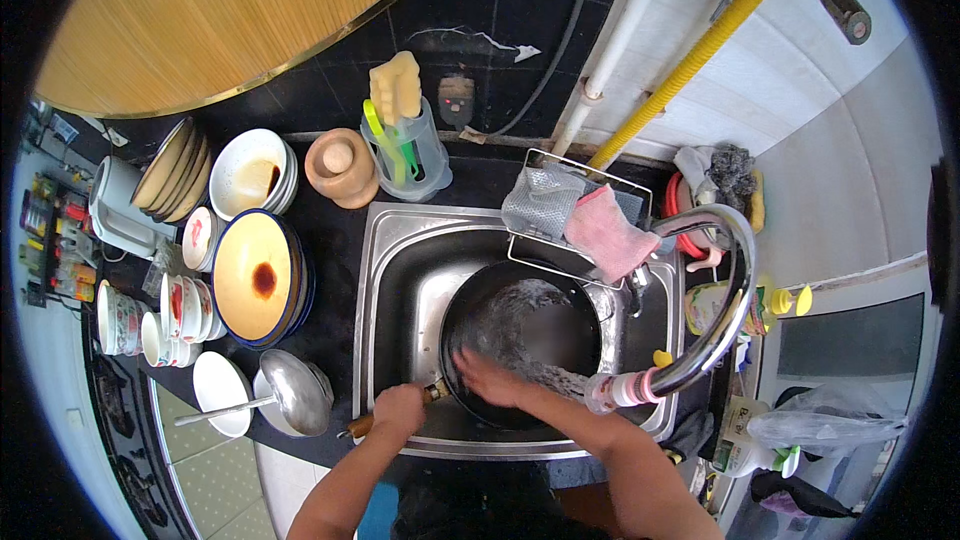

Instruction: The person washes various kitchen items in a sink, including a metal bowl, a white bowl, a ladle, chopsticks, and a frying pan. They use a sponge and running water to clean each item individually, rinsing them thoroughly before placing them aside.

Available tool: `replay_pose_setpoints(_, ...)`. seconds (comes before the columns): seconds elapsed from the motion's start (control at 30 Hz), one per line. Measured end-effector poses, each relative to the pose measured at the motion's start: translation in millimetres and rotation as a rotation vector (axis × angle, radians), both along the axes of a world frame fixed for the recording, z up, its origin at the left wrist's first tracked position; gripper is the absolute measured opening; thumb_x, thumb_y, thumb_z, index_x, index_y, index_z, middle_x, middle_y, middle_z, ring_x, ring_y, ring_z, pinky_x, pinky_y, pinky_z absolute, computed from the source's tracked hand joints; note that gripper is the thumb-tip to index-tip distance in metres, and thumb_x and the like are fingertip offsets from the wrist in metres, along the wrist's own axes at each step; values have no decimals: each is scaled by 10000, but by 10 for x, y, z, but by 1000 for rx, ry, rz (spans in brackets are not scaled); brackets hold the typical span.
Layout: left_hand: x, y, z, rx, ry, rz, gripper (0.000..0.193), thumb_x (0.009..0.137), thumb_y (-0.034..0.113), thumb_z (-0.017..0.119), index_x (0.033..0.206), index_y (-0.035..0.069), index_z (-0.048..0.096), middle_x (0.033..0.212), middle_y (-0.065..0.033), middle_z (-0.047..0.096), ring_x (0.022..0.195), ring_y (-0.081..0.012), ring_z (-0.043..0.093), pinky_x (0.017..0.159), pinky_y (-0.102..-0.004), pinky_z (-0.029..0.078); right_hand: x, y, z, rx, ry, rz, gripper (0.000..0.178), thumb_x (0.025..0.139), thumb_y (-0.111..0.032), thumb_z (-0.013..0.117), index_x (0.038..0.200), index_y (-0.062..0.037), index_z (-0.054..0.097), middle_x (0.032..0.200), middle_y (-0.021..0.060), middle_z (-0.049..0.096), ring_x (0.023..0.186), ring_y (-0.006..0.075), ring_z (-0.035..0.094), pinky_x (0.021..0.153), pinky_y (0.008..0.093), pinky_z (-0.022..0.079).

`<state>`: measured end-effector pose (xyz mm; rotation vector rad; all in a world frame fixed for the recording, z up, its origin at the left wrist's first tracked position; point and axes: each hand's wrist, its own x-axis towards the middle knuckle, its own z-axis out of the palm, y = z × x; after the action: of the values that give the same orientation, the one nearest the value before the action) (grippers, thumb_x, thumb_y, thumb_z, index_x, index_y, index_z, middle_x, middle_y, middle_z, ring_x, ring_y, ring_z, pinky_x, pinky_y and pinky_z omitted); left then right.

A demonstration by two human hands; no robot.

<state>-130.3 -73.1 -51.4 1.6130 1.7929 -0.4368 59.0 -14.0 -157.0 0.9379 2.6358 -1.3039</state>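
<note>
A dark wok [580,395] sits tilted in the steel sink [375,240], with water swirling inside it. My left hand [398,410] is closed around the wok's wooden handle [360,427] at the sink's near left. Inside the wok, at its left wall, is my right hand [490,377], fingers stretched out and slightly blurred, with nothing visible in them. From the right the curved chrome faucet [740,310] reaches over, and water runs from its pinkish nozzle [625,390] into the wok beside my right wrist.
A wire rack with a pink cloth [608,230] and a grey cloth [540,200] hangs at the sink's back. Left of the sink stand stacked bowls [240,270], a metal ladle [295,390], a wooden mortar [340,168] and a clear utensil holder [425,160]. Bottles [745,440] stand right.
</note>
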Motion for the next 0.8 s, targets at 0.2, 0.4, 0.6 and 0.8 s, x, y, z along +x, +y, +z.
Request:
replay_pose_setpoints(0.2, -37, -9, 69, 21, 10, -49, 139, 685, 116, 534, 797, 56, 592, 808, -146, 613, 767, -304, 600, 673, -398, 479, 340, 875, -50, 514, -237, -561, 588, 771, -342, 514, 1233, -23, 338, 1220, 207, 360, 1172, 336, 292, 963, 467, 206)
replay_pose_setpoints(0.4, -14, 24, 63, 11, -12, -51, 150, 689, 114, 529, 813, 60, 594, 815, -157, 613, 773, -305, 601, 676, -393, 482, 817, -327, -540, 16, -372, -406, 568, 843, -353, 417, 1269, 4, 296, 1341, 227, 199, 1251, 358, 169, 1012, 416, 164)
replay_pose_setpoints(0.6, -37, -34, -68, 15, -17, -39, 158, 723, 174, 530, 812, 72, 612, 824, -144, 613, 766, -302, 602, 680, -397, 483, -19, -387, 308, -629, 191, -251, 618, 890, -438, 279, 1357, -119, 31, 1376, 242, -48, 1281, 364, 19, 1032, 411, 104)
replay_pose_setpoints(0.8, -33, -28, -92, 28, -15, 3, 140, 726, 165, 521, 781, 67, 605, 796, -147, 613, 736, -304, 603, 654, -397, 487, -504, 344, -101, 209, 84, -513, 612, 868, -358, 383, 1325, -30, 141, 1311, 306, 162, 1211, 432, 202, 1004, 459, 165)
